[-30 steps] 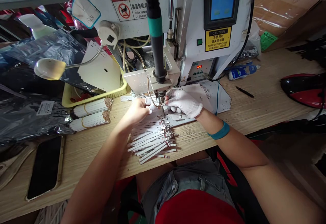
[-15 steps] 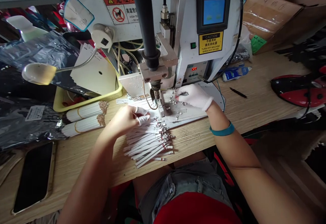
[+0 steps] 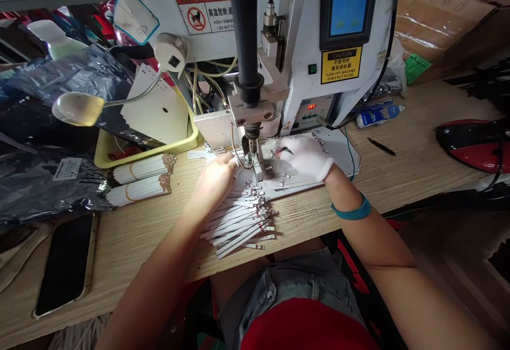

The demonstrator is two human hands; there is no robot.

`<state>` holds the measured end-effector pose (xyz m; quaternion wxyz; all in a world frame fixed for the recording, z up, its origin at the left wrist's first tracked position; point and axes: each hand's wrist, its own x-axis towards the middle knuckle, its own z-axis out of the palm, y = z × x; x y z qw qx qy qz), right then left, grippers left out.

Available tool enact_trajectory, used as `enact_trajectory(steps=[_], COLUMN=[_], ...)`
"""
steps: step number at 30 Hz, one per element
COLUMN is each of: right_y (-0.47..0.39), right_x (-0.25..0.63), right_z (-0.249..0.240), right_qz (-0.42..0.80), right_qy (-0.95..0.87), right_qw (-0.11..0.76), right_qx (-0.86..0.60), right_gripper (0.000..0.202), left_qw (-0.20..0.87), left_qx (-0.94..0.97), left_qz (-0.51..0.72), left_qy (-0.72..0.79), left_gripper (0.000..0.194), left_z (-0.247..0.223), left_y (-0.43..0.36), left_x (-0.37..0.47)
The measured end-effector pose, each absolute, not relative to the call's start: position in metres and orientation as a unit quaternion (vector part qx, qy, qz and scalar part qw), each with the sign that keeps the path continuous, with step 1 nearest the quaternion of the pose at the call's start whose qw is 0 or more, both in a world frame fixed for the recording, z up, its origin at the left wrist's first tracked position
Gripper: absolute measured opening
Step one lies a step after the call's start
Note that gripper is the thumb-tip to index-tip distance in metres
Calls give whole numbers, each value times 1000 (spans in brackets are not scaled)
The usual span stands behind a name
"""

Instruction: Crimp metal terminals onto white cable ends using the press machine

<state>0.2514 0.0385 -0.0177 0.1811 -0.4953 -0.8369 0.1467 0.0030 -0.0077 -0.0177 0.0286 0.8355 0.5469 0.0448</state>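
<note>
My left hand (image 3: 221, 176), with covered fingertips, is closed just left of the soldering machine's tip (image 3: 252, 145); what its fingers pinch is hidden. On the other side of the tip, my right hand (image 3: 305, 154) wears a white glove. Its thumb and fingers are pressed together above the metal plate (image 3: 279, 172), on something too small to name. Small white connectors lie scattered on that plate. A fanned pile of flat white strips (image 3: 239, 228) with small end connectors lies below my left hand, toward the table's front edge.
Two banded bundles of white wires (image 3: 139, 189) lie left, before a yellow basket (image 3: 149, 154). A phone (image 3: 66, 265) rests at front left. A bent-neck lamp (image 3: 77, 109) hangs above. Right are a blue-white tube (image 3: 376, 116), a black pen (image 3: 381, 146) and a cardboard box (image 3: 434, 18).
My left hand has moved up and right to the machine's tip, its fingers closing together. My right hand stays over the plate. The whole view has shifted slightly.
</note>
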Motion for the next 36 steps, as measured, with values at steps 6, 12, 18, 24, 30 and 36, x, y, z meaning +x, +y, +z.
enact_trajectory(steps=[6,12,18,24,30,36], right_y=[30,26,21,15,20,20], right_x=[242,225,214,209,208,207], right_z=[-7,-8,-13,-10,-18,-15], right_qz=[410,562,650,663,674,674], right_qy=[-708,-580,-515,-504,-504,-501], right_qw=[282,357,346,318,333,329], right_qx=[-501,-469,-439,-453,-426,-433], right_gripper=[21,16,14,8,12,12], left_qw=[11,11,85,159,371,441], left_qx=[848,845,833,791,707,648], left_qz=[27,29,77,139,217,248], left_qy=[529,534,541,575,562,569], left_gripper=[24,24,22,18,14,12], left_z=[-20,-18,-23,-6,-3,-12], left_y=[-6,-6,-6,-8,-7,-5], left_x=[4,5,-1,2,-1,5])
